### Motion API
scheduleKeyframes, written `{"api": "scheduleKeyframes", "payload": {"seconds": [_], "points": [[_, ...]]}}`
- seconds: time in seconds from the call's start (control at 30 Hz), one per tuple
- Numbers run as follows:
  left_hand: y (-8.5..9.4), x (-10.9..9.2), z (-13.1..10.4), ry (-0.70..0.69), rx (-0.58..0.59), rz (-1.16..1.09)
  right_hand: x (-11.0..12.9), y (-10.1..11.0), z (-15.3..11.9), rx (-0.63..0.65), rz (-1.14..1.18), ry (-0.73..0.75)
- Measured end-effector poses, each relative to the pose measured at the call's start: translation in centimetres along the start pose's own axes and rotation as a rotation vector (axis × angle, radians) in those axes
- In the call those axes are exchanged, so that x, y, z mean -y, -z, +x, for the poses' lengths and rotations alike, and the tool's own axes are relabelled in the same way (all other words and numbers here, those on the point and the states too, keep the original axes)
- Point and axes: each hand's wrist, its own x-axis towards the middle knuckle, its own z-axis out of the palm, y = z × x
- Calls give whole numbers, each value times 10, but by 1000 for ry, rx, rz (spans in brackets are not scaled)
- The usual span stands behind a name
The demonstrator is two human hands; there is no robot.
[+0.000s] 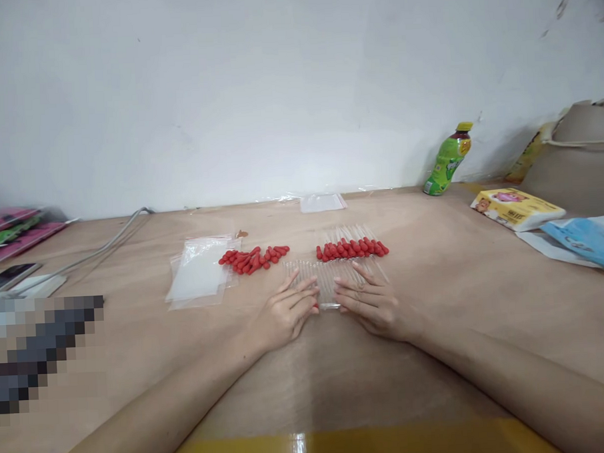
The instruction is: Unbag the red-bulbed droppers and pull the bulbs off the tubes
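A row of thin clear tubes lies side by side in front of me, flat on the table. My left hand rests on its left part with fingers stretched out. A small spot of red shows at the left fingertips; I cannot make out what it is. From the other side, my right hand lies over the right part, its fingers extended too. Just beyond are red rubber bulbs in a line, with more clear tubes reaching behind them. Left of these sits a loose pile of red rubber bulbs.
Clear plastic bags are stacked left of the pile; another bag lies by the wall. A green bottle, a yellow tissue pack and a blue packet stand or lie at right. A grey cable crosses the left side near a phone.
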Motion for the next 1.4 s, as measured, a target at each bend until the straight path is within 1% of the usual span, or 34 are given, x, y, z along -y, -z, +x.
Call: {"api": "scheduleKeyframes", "payload": {"seconds": [0.07,0.13,0.2,0.27,0.37,0.43,0.5,0.57,0.7,0.77,0.87,0.97,1.03,1.13,1.23,1.33,1.4], "points": [[4,6,-5,49,-62,22,-6,6,-5,-26,-27,-77],[10,14,-7,136,-125,66,-12,11,-8,-44,-70,-191],[17,24,-6,246,-176,114,-16,13,-8,-49,-148,-292],[23,36,-4,379,-214,150,-19,14,-9,-56,-242,-363],[31,59,-3,587,-195,203,-23,14,-12,-68,-336,-422],[34,74,-5,666,-164,250,-26,15,-14,-60,-371,-446],[35,86,-9,694,-146,285,-28,17,-16,-56,-397,-474],[34,93,-13,688,-125,320,-29,19,-16,-55,-400,-504],[30,99,-19,603,-52,424,-26,20,-13,-57,-381,-545],[29,100,-20,571,-40,459,-23,18,-12,-52,-388,-543],[30,96,-19,540,-93,478,-21,16,-12,-32,-414,-526],[29,84,-14,482,-170,461,-20,14,-12,-4,-454,-511],[27,72,-11,429,-191,430,-19,12,-12,24,-476,-501],[19,52,-6,362,-160,363,-16,9,-11,70,-475,-494],[11,35,-2,330,-123,299,-12,6,-8,90,-453,-522],[6,25,4,328,-118,253,-9,6,-6,113,-422,-559],[4,22,11,365,-108,233,-8,7,-5,126,-397,-575]]}}
